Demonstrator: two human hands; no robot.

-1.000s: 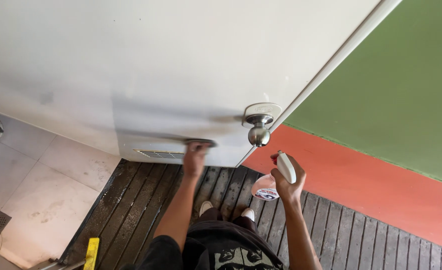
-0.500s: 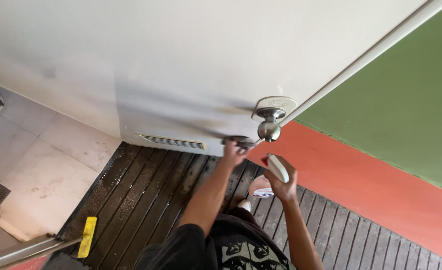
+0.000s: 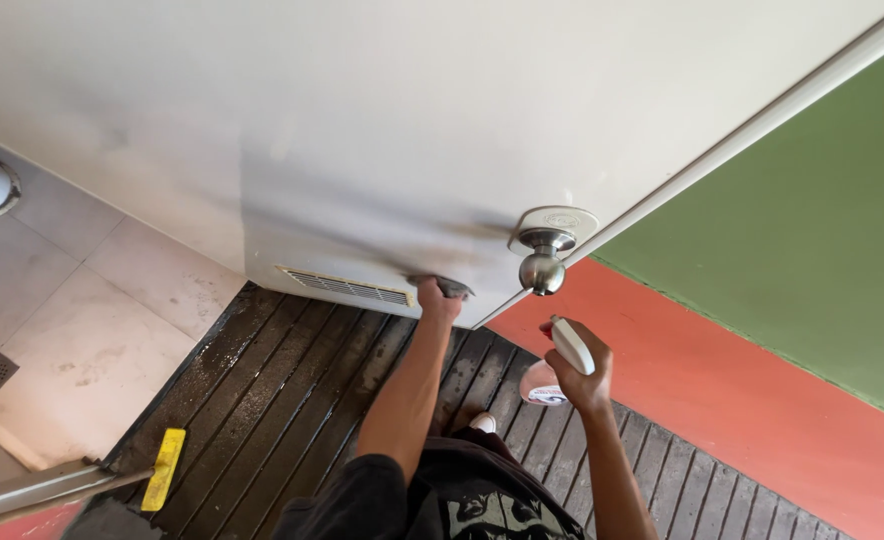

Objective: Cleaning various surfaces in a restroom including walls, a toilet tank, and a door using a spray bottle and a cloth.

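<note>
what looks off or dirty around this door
The door shows grey smudges, near where the left hand presses a cloth. The slatted floor below looks wet and dark. Nothing seems broken.

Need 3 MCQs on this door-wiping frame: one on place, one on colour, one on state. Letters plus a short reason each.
1. Where is the left hand?
A. On the round metal door knob
B. Pressing a dark cloth to the low part of the white door, right of the vent grille
C. On the floor drain

2. What colour is the wall beyond the door edge?
A. Green above, red-orange below
B. All white
C. Blue above, grey below

3. How is the spray bottle held?
A. Lying on the slatted floor
B. Hanging from the knob
C. Gripped in the right hand, off the door

Answers:
1 B: the hand and cloth sit against the door face, left of the knob.
2 A: a green field over a red-orange band.
3 C: the fingers wrap the white trigger head, clear of the door.
</note>
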